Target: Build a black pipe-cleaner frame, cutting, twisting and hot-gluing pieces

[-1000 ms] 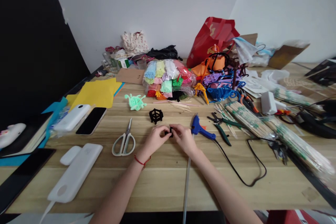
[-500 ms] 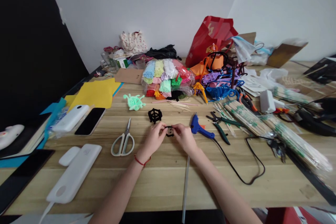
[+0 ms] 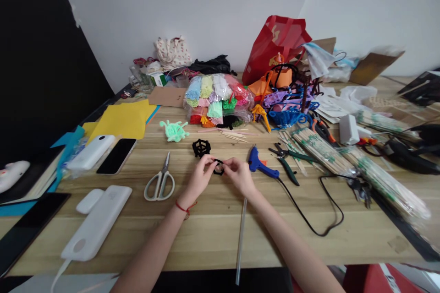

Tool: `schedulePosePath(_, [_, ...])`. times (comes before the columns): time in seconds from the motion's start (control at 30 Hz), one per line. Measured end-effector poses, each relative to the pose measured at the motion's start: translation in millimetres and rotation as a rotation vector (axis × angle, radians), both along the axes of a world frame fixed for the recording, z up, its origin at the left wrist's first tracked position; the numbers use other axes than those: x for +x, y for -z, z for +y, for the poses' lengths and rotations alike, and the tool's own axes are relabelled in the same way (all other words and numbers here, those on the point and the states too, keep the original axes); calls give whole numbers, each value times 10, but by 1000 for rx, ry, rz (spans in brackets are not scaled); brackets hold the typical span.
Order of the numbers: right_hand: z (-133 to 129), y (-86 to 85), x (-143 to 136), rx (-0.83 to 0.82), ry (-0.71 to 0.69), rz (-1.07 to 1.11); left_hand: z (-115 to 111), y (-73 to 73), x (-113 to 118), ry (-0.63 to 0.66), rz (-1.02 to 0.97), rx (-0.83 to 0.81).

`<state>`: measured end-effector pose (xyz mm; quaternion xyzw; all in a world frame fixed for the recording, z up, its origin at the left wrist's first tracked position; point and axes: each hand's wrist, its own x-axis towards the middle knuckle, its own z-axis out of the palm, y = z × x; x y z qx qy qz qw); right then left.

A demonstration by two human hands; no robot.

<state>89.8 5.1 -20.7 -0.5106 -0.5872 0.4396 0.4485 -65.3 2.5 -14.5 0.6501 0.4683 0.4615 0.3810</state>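
Observation:
Between my two hands is a small black ring-like piece (image 3: 219,171), pinched from both sides at its upper part. My left hand (image 3: 202,175), with a red cord at the wrist, has thumb and finger closed on its left side. On the right side, my right hand (image 3: 240,176) grips it with closed fingertips, which cover part of it. Just beyond lies a black web-shaped piece (image 3: 201,147). White-handled scissors (image 3: 160,185) rest left of my left hand. A blue glue gun (image 3: 263,168) lies right of my right hand, and a clear stick (image 3: 241,242) is below it.
Behind are a green fuzzy piece (image 3: 174,131), thin sticks (image 3: 233,135) and a bag of colourful pipe cleaners (image 3: 216,100). Pliers (image 3: 288,171), a black cord (image 3: 309,224) and bundled wooden sticks (image 3: 319,153) lie right. A phone (image 3: 117,156) and white power strip-like device (image 3: 98,224) lie left.
The whole view has shifted slightly. Both hands remain on the small black piece, which is tilted a little differently between the fingertips.

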Motion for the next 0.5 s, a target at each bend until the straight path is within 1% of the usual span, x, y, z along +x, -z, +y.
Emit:
schedulePosePath(0.1, [28,24,-18,-109,11,166,37,-2,-26,24,-102,-41])
schedulePosePath(0.2, [36,21,-15,-109,17,210,76,2,-69,49,-129,-55])
schedulePosePath(0.3, [32,36,-8,-44,3,138,93,9,-97,35,-86,-37])
schedulePosePath(0.4, [33,47,-19,19,-9,1,84,13,-102,-8,15,24])
schedulePosePath(0.47, [12,-21,-31,59,-6,-89,70,15,-98,-31,97,81])
schedulePosePath(0.5, [-19,-96,-32,90,-6,-120,63,15,-95,-36,133,108])
